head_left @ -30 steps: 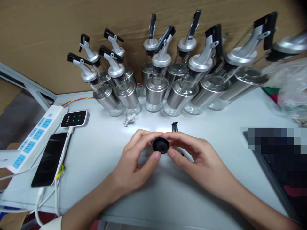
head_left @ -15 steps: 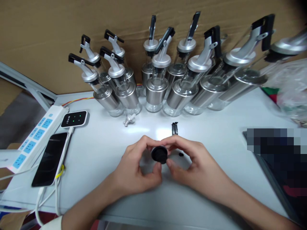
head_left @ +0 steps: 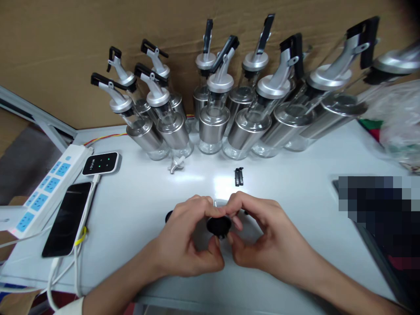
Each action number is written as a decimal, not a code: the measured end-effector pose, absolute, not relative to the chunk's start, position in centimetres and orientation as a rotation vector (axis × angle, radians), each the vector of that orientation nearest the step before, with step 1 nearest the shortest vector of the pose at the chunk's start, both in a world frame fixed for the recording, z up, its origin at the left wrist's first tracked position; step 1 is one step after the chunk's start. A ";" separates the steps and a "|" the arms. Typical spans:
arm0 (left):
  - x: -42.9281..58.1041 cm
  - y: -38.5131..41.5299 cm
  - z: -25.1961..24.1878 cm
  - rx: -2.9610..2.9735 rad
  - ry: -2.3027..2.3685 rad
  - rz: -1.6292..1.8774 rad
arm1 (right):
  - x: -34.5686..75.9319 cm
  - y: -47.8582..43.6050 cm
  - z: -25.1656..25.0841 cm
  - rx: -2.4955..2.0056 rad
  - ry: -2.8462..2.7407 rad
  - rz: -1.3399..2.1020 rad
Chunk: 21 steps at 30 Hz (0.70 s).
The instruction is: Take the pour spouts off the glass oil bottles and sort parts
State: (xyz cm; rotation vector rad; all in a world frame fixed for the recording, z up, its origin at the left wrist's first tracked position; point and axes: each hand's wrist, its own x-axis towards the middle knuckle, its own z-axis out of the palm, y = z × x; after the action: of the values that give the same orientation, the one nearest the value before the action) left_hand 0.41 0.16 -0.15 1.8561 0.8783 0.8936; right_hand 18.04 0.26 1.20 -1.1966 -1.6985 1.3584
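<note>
- Head view: the left hand [head_left: 183, 240] and right hand [head_left: 262, 236] meet low over the white table [head_left: 138, 205]. Their fingers are curled narrow, pinching a small round black cap [head_left: 218, 225] from both sides, so it sits squarely between them, equally near each.
- Beyond the fingertips lie small black clips [head_left: 239, 176], apart from the cap. Dispenser bottles [head_left: 214, 127] line the back.

Glass-and-steel oil dispenser bottles [head_left: 213, 127] stood clustered well beyond the left hand [head_left: 185, 245] and right hand [head_left: 262, 236]. Two black clips [head_left: 239, 176] lay just beyond the right hand, a silver spout piece [head_left: 176, 165] beyond the left. Phone [head_left: 67, 223], Wi-Fi unit [head_left: 101, 163] and power strip [head_left: 42, 192] lay well to its left.
</note>
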 end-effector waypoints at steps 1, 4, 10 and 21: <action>0.4 0.2 -0.2 1.866 0.871 0.904 | 18.0 0.3 1.2 -1.201 -1.705 1.351; 0.5 0.3 -0.3 1.927 0.862 0.929 | 18.2 0.5 1.1 -1.215 -1.737 1.298; 0.7 0.7 0.0 2.083 0.902 1.059 | 19.0 0.9 0.7 -1.190 -1.724 1.142; 0.5 0.3 -0.9 2.304 0.986 1.235 | 19.0 1.0 0.7 -0.970 -1.782 0.969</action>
State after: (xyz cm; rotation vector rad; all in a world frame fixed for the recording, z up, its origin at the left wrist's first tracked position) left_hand 0.49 0.31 -0.91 2.3044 0.9859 1.2349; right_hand 18.97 0.96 0.70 -0.9705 -1.7816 0.9692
